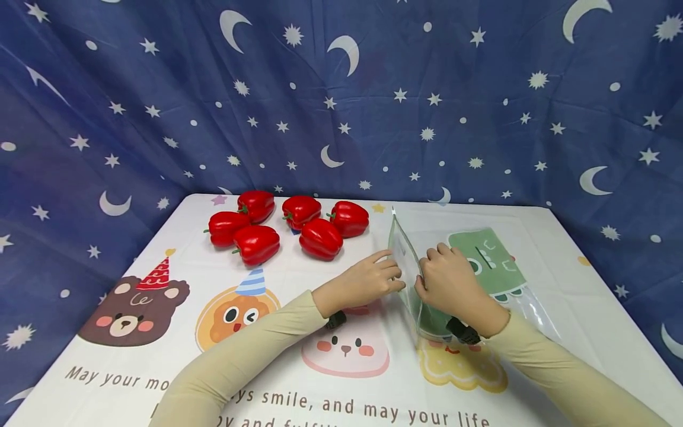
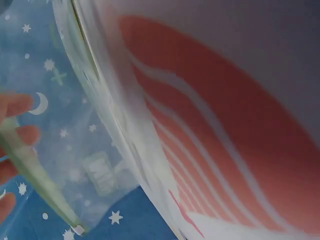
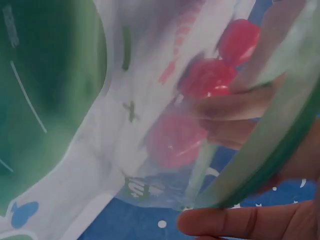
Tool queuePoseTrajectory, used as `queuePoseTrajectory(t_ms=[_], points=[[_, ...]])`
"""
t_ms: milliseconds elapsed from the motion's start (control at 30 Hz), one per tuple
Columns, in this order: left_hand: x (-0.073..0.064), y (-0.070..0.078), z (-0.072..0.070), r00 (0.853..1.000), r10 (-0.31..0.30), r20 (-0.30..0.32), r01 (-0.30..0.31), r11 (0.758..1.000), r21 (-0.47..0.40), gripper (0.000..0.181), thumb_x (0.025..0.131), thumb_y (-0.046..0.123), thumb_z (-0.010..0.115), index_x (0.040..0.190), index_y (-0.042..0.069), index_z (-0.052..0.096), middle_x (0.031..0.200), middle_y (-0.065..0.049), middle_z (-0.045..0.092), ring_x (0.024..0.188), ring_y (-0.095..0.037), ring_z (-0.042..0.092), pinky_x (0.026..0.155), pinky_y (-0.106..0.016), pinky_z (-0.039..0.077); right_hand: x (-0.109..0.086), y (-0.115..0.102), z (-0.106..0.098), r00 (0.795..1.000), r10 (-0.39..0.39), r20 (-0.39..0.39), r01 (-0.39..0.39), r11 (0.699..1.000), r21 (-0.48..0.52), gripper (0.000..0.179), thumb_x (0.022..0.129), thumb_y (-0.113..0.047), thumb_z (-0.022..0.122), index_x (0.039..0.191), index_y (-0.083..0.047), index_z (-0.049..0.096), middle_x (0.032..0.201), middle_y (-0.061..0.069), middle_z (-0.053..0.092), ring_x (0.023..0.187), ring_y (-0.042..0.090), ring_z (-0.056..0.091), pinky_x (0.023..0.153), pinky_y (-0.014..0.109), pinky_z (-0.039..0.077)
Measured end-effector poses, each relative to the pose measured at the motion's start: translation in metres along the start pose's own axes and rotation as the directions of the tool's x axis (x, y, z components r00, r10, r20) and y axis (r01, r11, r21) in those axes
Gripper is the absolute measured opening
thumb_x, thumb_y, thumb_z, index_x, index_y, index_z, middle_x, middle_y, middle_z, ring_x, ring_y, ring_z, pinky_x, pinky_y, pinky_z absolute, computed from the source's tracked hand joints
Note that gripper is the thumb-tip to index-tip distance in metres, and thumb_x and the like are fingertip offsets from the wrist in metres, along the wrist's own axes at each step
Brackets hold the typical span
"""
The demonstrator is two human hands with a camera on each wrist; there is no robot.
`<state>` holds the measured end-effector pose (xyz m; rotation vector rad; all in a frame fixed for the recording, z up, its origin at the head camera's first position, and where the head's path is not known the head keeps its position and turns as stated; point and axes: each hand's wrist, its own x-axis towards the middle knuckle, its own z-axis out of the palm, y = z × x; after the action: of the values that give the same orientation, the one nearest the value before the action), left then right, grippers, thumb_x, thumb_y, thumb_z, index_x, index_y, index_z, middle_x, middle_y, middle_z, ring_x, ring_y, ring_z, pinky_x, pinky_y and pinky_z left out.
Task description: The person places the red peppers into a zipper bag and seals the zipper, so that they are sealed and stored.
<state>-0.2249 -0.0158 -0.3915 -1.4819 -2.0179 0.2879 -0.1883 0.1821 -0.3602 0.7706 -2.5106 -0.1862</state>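
Note:
A clear plastic zip bag (image 1: 407, 261) with a green rim stands partly upright right of the middle, its wall lit and see-through. My left hand (image 1: 368, 281) holds its left side, with the index finger fairly straight and the other fingers bent at the plastic. Through the film in the right wrist view, fingers (image 3: 235, 107) lie behind the green zip strip (image 3: 265, 160). My right hand (image 1: 453, 284) grips the right side with curled fingers. A green dinosaur print (image 1: 496, 261) lies to the right of that hand.
Several red bell peppers (image 1: 320, 239) lie at the back left of the table. The white tablecloth (image 1: 288, 391) carries cartoon animals and lettering. A dark blue curtain (image 1: 373, 160) with moons and stars hangs behind the back edge.

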Motion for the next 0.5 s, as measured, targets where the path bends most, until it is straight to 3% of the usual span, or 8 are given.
queuePoseTrajectory(t_ms=[100, 233, 400, 500], points=[[-0.003, -0.002, 0.003, 0.998, -0.012, 0.055, 0.013, 1.000, -0.005, 0.021, 0.086, 0.015, 0.063, 0.097, 0.031, 0.070, 0.094, 0.009, 0.066, 0.096, -0.009, 0.059, 0.106, -0.034, 0.039, -0.001, -0.001, -0.002, 1.000, 0.016, 0.024, -0.016, 1.000, 0.005, 0.029, 0.068, -0.010, 0.065, 0.049, -0.011, 0.043, 0.054, 0.004, 0.043, 0.056, 0.024, 0.044, 0.049, 0.033, 0.036], [-0.004, -0.002, 0.010, 0.987, -0.038, 0.156, 0.042, 0.999, -0.027, 0.020, 0.087, 0.016, 0.063, 0.097, 0.032, 0.071, 0.094, 0.010, 0.066, 0.093, -0.009, 0.059, 0.103, -0.033, 0.041, 0.002, 0.000, -0.012, 0.999, 0.053, -0.008, -0.053, 0.999, 0.001, 0.024, 0.067, -0.008, 0.065, 0.052, -0.008, 0.047, 0.055, 0.006, 0.046, 0.057, 0.025, 0.047, 0.051, 0.035, 0.039], [0.007, 0.005, 0.015, 0.950, -0.034, 0.309, 0.057, 0.996, -0.067, 0.020, 0.089, 0.022, 0.060, 0.099, 0.036, 0.070, 0.087, 0.010, 0.063, 0.083, -0.009, 0.060, 0.088, -0.026, 0.045, 0.008, -0.003, -0.025, 0.991, 0.079, -0.107, -0.079, 0.997, 0.002, 0.021, 0.066, -0.006, 0.062, 0.052, -0.007, 0.046, 0.055, 0.007, 0.045, 0.056, 0.027, 0.046, 0.050, 0.035, 0.037], [0.017, 0.008, 0.018, 0.932, -0.014, 0.362, 0.049, 0.995, -0.090, 0.022, 0.091, 0.026, 0.057, 0.105, 0.037, 0.069, 0.087, 0.010, 0.063, 0.082, -0.009, 0.061, 0.081, -0.024, 0.044, 0.011, -0.005, -0.031, 0.987, 0.079, -0.140, -0.079, 0.997, 0.007, 0.020, 0.066, -0.005, 0.062, 0.054, -0.006, 0.046, 0.055, 0.008, 0.045, 0.056, 0.028, 0.046, 0.050, 0.035, 0.036]])
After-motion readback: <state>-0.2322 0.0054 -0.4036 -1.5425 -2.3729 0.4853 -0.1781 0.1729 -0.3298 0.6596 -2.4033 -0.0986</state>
